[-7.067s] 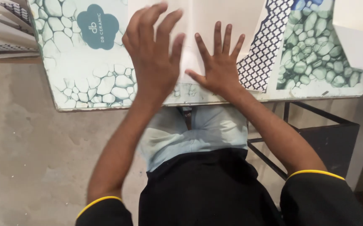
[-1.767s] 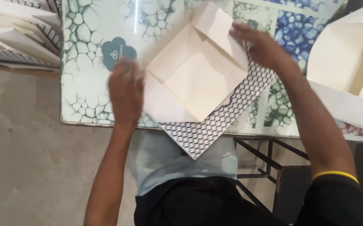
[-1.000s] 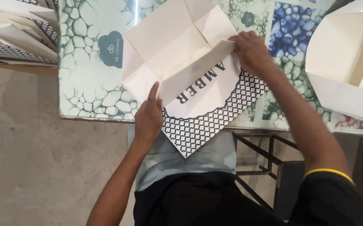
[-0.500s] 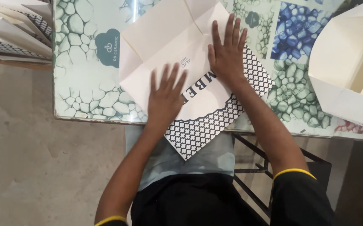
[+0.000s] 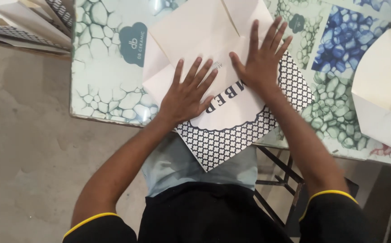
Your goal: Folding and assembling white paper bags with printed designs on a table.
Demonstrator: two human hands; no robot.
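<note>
Nearest, the patterned corner of the flat cardboard box blank point(image 5: 231, 130) overhung the table point(image 5: 101, 85) edge toward the lap. Left hand point(image 5: 187, 93) and right hand point(image 5: 262, 60) were laid flat on it, fingers spread wide, gripping nothing, seemingly to press the folds down. Its long axis was set diagonally, near right to far left. Beyond, folded flaps were seen.

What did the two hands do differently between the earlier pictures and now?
The left hand and right hand, which lifted and folded flaps of the flat cardboard box blank earlier, let go and now press flat on it. The blank stays on the patterned table, one corner over its edge.
</note>
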